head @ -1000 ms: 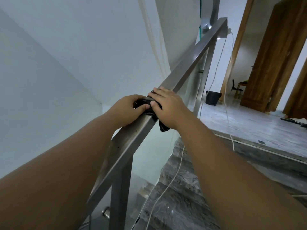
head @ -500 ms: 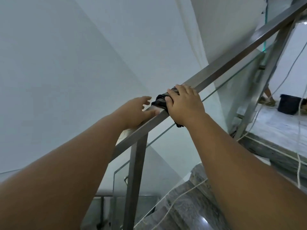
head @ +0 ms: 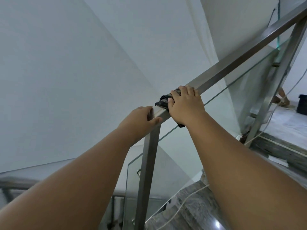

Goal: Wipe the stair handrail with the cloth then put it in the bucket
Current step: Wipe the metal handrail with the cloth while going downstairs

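Left to right. The left hand (head: 141, 118) rests on the sloping steel handrail (head: 232, 67) just above a vertical post (head: 147, 171), fingers loosely curled over the far edge and thumb laid along the near face; it holds no cloth and appears only to steady the person. Just up the rail, the right hand (head: 184, 107) lies palm-down, fingers wrapped over the bar, pressing a dark cloth (head: 163, 101) around it; cloth shows at the thumb side and below the wrist. A glass panel (head: 224, 103) hangs beneath the rail. At far right a dark bucket (head: 301, 104) stands on the landing floor, well apart from both hands. The wiping step is judged under way; the next move calls for sliding the cloth up the remaining rail before the bucket is reached.
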